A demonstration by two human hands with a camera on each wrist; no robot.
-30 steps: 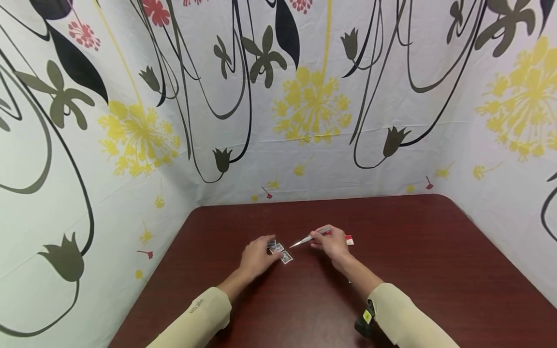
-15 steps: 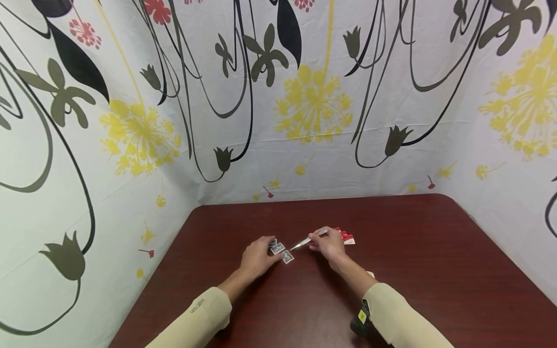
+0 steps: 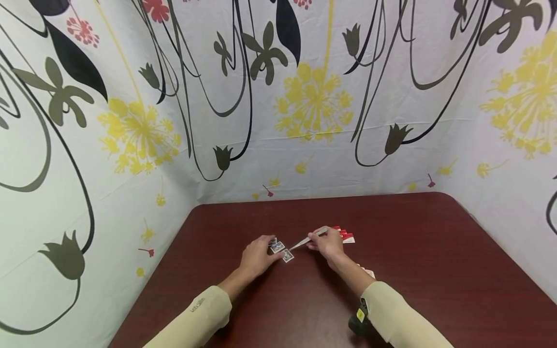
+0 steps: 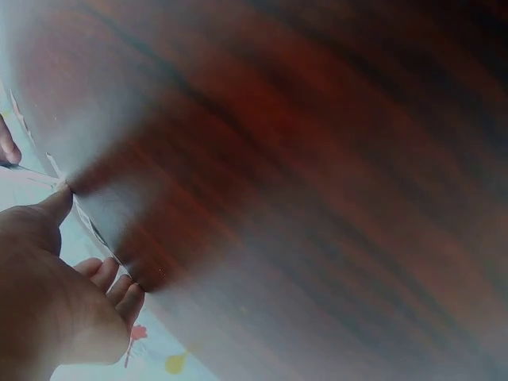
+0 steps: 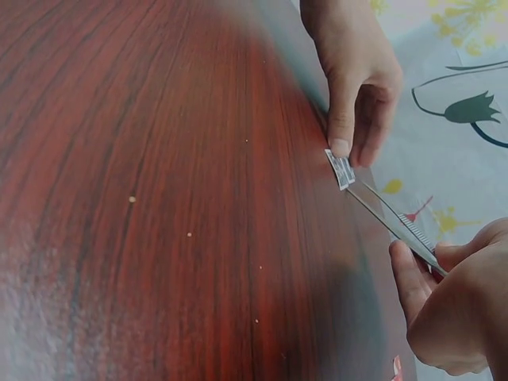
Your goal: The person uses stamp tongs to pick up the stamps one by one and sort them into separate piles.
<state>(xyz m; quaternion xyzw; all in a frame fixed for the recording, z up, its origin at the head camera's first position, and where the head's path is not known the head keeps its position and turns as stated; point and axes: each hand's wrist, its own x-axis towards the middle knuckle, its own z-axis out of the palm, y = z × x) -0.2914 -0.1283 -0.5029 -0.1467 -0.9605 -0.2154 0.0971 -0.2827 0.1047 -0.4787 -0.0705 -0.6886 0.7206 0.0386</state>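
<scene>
Small stamp-like pieces with grey pictures and white borders lie in a row on the table: the nearest piece (image 3: 287, 255), a middle piece (image 3: 277, 247), and another partly under the left fingers. My left hand (image 3: 256, 257) rests over them, its thumb touching the edge of the nearest piece and its fingers at the far end of the row. My right hand (image 3: 329, 245) holds metal tweezers (image 5: 401, 228) between thumb and fingers. Their tips reach the nearest piece's upper corner; whether they grip it I cannot tell. The left wrist view shows my left thumb and fingers (image 4: 115, 274) touching down, spread apart.
Red-and-white cards (image 3: 346, 237) lie just beyond my right hand. Pale pieces (image 3: 367, 272) show partly behind my right forearm. A dark device (image 3: 359, 323) is at my right cuff. Patterned cloth (image 3: 313, 169) hangs around the reddish-brown table (image 3: 413, 251).
The tweezer tips have come down slightly to the nearest piece. My right hand and forearm have shifted a little left, exposing more of the red cards and pale pieces. My left hand stays put.
</scene>
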